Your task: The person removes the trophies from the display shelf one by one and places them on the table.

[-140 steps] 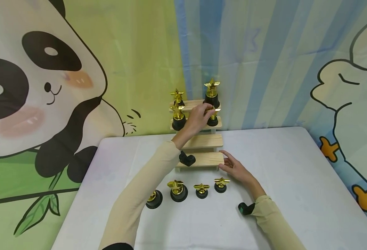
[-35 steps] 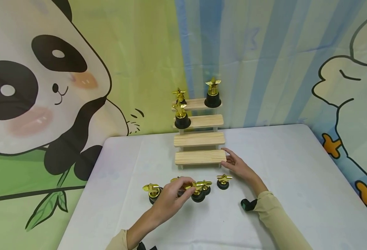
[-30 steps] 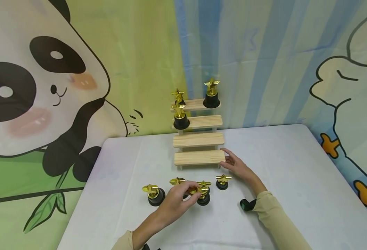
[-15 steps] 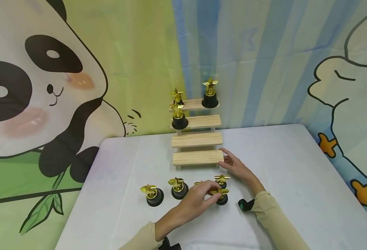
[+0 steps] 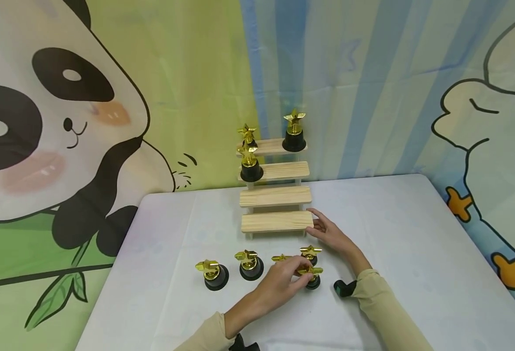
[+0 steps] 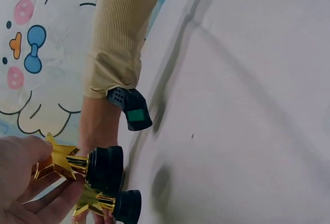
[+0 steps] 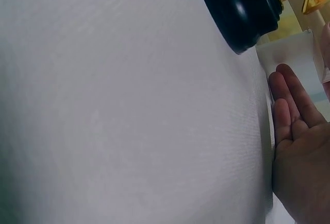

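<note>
Near the front of the table: we see our left hand (image 5: 281, 282) holding a little gold star trophy (image 5: 311, 274) at about 5 o'clock from the wooden steps (image 5: 276, 222).

Left hand: our fingers (image 6: 20, 167) curl round the gold star top and pinch it. The black base (image 6: 105, 168) sticks out past our fingertips, away from the palm. We think we hold the star because it is the easy bit to grab.

Trophy place: it is low over the white table (image 5: 398, 253), maybe just touching it. We cannot tell which. It sits just beside another small trophy (image 5: 310, 253), which is at 12 o'clock from it.

Right hand: our right hand (image 5: 332, 235) rests flat with straight, loose fingers (image 7: 289, 105). It holds nothing. Its fingertips touch the right end of the lowest step, at 3 o'clock from the steps. We think it keeps the steps from sliding.

Other trophies on the table: two more stand in a row at 9 o'clock from our left hand, one (image 5: 249, 264) near and one (image 5: 213, 274) farther out. Another star (image 5: 279, 257) peeks out behind our fingers.

On the steps: three trophies stand up high, one (image 5: 294, 131) on the top right, one (image 5: 247, 135) on the top left and one (image 5: 250, 165) on the step below.

Behind: a panda cloth (image 5: 60, 126) hangs at 9 o'clock.
</note>
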`<action>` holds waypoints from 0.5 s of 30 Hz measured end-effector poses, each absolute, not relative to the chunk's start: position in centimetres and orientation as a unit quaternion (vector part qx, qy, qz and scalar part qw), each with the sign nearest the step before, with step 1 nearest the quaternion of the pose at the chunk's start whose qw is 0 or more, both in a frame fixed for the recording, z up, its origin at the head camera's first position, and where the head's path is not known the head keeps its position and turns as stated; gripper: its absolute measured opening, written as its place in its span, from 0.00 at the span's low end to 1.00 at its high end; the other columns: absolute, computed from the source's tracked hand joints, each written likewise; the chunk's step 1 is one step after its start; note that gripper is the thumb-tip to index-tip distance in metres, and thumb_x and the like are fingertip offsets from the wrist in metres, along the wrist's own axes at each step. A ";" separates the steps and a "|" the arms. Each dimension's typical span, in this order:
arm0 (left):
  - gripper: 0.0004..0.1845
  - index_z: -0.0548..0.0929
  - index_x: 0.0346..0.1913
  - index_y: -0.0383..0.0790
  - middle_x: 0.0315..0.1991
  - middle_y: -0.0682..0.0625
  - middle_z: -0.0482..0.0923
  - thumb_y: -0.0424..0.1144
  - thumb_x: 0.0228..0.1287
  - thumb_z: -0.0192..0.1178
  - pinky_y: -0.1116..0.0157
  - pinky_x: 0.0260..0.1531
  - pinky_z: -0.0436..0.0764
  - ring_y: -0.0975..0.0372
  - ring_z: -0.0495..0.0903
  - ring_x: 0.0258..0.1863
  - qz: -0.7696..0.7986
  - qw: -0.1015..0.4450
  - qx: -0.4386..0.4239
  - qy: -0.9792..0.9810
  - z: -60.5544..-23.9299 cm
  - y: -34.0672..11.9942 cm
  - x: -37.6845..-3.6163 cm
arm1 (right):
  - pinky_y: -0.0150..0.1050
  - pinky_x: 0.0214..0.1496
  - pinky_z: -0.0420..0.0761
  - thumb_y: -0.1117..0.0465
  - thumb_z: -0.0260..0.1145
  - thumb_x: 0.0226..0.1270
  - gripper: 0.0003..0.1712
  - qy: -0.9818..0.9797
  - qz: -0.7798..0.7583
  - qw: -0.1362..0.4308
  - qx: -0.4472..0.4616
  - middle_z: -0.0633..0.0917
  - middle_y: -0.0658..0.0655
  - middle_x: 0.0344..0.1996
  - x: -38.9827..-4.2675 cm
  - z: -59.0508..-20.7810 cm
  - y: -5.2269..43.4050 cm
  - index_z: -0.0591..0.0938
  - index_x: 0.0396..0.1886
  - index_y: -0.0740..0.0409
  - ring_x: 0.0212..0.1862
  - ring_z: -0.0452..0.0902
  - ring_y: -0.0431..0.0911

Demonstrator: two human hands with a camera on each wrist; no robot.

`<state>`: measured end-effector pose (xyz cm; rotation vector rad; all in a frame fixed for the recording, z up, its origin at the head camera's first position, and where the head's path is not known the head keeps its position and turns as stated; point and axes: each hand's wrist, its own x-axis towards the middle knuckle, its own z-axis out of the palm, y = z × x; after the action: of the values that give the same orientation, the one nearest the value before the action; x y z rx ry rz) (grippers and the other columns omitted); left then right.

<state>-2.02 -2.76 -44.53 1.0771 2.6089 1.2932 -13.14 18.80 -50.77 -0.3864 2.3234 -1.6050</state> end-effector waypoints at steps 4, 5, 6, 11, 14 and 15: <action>0.08 0.78 0.48 0.44 0.43 0.54 0.83 0.39 0.70 0.59 0.82 0.43 0.78 0.70 0.83 0.42 0.407 0.027 0.346 0.845 -45.2 -2.4 -2.1 | 0.48 0.57 0.77 0.55 0.59 0.73 0.40 0.801 -0.564 0.144 -0.138 0.75 0.73 0.60 -13.3 -50.9 18.8 0.51 0.77 0.56 0.60 0.74 0.62; 0.08 0.78 0.48 0.44 0.43 0.54 0.83 0.40 0.70 0.58 0.82 0.43 0.78 0.70 0.83 0.42 0.404 0.028 0.346 0.846 -45.4 -2.4 -2.1 | 0.47 0.56 0.77 0.55 0.59 0.73 0.40 0.800 -0.566 0.145 -0.139 0.74 0.73 0.60 -13.3 -51.0 18.8 0.51 0.77 0.56 0.60 0.74 0.61; 0.08 0.78 0.48 0.44 0.43 0.54 0.83 0.40 0.70 0.58 0.82 0.43 0.78 0.71 0.83 0.42 0.401 0.029 0.346 0.848 -45.6 -2.3 -2.2 | 0.46 0.56 0.77 0.55 0.59 0.73 0.40 0.800 -0.566 0.145 -0.140 0.74 0.72 0.61 -13.3 -51.0 18.8 0.51 0.77 0.56 0.60 0.74 0.61; 0.08 0.79 0.48 0.43 0.42 0.53 0.83 0.39 0.69 0.59 0.82 0.42 0.78 0.70 0.83 0.43 0.394 0.034 0.350 0.849 -46.1 -2.0 -2.2 | 0.46 0.58 0.77 0.52 0.60 0.72 0.40 0.799 -0.568 0.152 -0.128 0.75 0.71 0.61 -13.4 -51.3 18.8 0.52 0.77 0.50 0.61 0.74 0.59; 0.07 0.79 0.47 0.43 0.42 0.53 0.83 0.38 0.68 0.60 0.84 0.41 0.77 0.71 0.83 0.42 0.389 0.031 0.353 0.850 -46.3 -1.9 -2.3 | 0.47 0.59 0.77 0.51 0.61 0.72 0.40 0.798 -0.570 0.153 -0.124 0.75 0.70 0.61 -13.5 -51.3 18.7 0.53 0.77 0.47 0.61 0.74 0.59; 0.07 0.79 0.47 0.43 0.42 0.53 0.83 0.38 0.68 0.60 0.84 0.41 0.77 0.71 0.83 0.42 0.387 0.030 0.352 0.851 -46.3 -1.9 -2.3 | 0.47 0.58 0.77 0.51 0.60 0.72 0.40 0.798 -0.569 0.152 -0.126 0.75 0.70 0.61 -13.5 -51.3 18.8 0.53 0.77 0.48 0.61 0.74 0.59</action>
<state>-2.28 -1.92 -46.34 1.0867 2.6257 1.1943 -13.48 18.75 -51.27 -0.3605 2.2904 -1.6326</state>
